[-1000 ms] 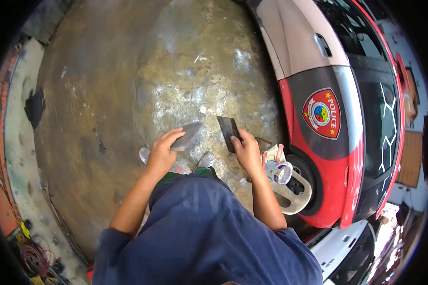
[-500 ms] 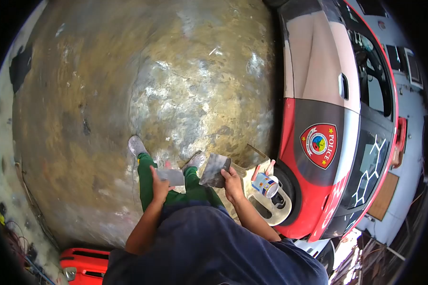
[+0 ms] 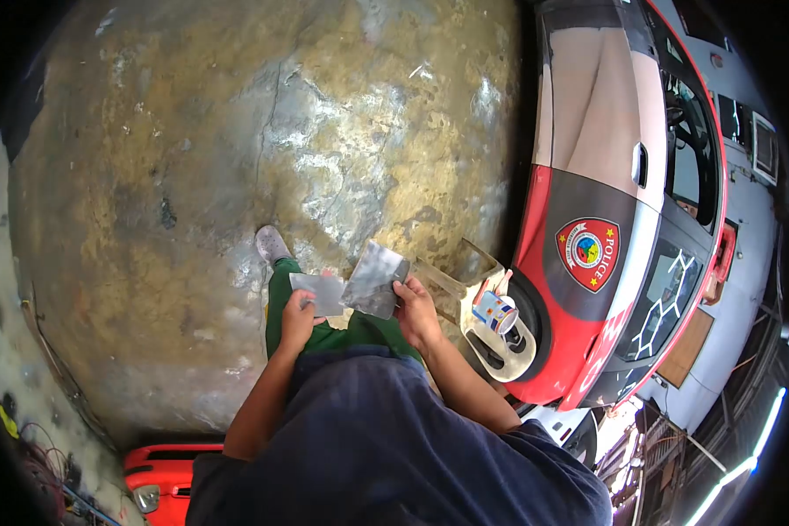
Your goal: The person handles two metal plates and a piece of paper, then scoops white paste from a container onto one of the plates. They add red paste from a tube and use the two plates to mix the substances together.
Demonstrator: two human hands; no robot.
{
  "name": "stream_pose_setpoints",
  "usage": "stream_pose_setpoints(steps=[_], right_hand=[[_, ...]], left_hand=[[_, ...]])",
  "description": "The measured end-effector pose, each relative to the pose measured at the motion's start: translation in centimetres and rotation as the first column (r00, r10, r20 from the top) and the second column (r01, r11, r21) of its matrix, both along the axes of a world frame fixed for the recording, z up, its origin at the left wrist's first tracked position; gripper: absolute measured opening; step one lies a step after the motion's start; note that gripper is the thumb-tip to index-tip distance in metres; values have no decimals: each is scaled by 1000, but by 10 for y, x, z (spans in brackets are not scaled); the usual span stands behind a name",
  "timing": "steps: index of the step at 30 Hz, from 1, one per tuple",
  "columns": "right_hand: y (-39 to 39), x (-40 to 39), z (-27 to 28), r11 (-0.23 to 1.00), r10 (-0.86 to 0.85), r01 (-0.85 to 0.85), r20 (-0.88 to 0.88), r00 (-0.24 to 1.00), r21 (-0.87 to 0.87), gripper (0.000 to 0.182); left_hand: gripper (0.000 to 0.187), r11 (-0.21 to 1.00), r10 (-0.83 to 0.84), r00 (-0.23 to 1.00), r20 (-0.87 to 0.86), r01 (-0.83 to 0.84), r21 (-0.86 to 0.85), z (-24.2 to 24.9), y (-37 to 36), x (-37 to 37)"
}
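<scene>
My left hand (image 3: 299, 319) grips a small light-grey flat sheet (image 3: 321, 294) by its left side, in front of my legs. To the right, my right hand (image 3: 417, 309) holds a darker grey flat piece (image 3: 375, 279) by its right edge, thumb on top. The two pieces are tilted towards each other, their near edges almost meeting; whether they touch I cannot tell. The fingers under both pieces are partly hidden.
A pale plastic stool (image 3: 510, 358) at the right bears a can (image 3: 494, 312). Beyond it stands a red and dark car (image 3: 579, 254) with a police badge. A red car part (image 3: 162, 469) lies at the lower left. The floor (image 3: 202, 175) is stained concrete.
The dark piece has tilted and moved slightly up and left, nearer the light sheet. The light sheet is also raised a little. The view has shifted, and my right foot is now hidden.
</scene>
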State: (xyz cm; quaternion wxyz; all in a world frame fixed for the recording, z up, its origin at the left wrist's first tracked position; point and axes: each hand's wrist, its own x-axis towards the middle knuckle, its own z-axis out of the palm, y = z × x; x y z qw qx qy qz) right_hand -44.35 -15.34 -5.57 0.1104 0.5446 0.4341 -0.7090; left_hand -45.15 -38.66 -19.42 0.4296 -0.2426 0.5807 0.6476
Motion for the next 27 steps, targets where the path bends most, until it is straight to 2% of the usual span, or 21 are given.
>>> stream_pose_setpoints(steps=[3, 11, 12, 13, 16, 17, 20, 21, 24, 25, 26, 27], right_hand=[[-24, -20, 10, 998, -13, 13, 4, 1000, -59, 5], [-51, -53, 32, 988, -54, 43, -77, 996, -146, 9], [-53, -58, 38, 986, -68, 52, -97, 993, -159, 10], [-54, -62, 43, 978, -105, 77, -134, 985, -193, 9], [-57, -71, 63, 949, -203, 129, -245, 948, -287, 6], [-58, -75, 73, 942, -223, 134, -275, 935, -309, 6], [-60, -83, 95, 932, -241, 101, -388, 890, -349, 5], [-61, -88, 112, 931, -233, 79, -412, 881, -356, 5], [-55, -81, 122, 917, -281, 69, -515, 810, -392, 5], [-48, -78, 124, 923, -281, 68, -544, 790, -379, 6], [-42, -74, 127, 928, -278, 63, -569, 774, -368, 7], [-32, -64, 132, 984, -50, -47, -512, 857, -174, 27]], left_hand=[[18, 995, -104, 994, -37, 103, -12, 11, -24, -17], [31, 978, -163, 971, -173, 182, 101, 68, -52, -52], [33, 969, -185, 965, -184, 210, 130, 81, -50, -59], [43, 949, -239, 945, -223, 276, 154, 113, -46, -75], [50, 898, -184, 826, -532, 362, 252, 165, -26, -98], [52, 852, -198, 897, -395, 356, 382, 182, -21, -105], [48, 782, -329, 783, -528, 539, 313, 198, 0, -126], [39, 835, -270, 899, -345, 397, 381, 211, 11, -131], [31, 898, -75, 853, -517, 284, 337, 229, 43, -140], [26, 907, -95, 906, -413, 250, 339, 240, 52, -144], [24, 902, -161, 826, -540, 345, 259, 238, 57, -146], [22, 893, -222, 727, -650, 420, 164, 226, 59, -150]])
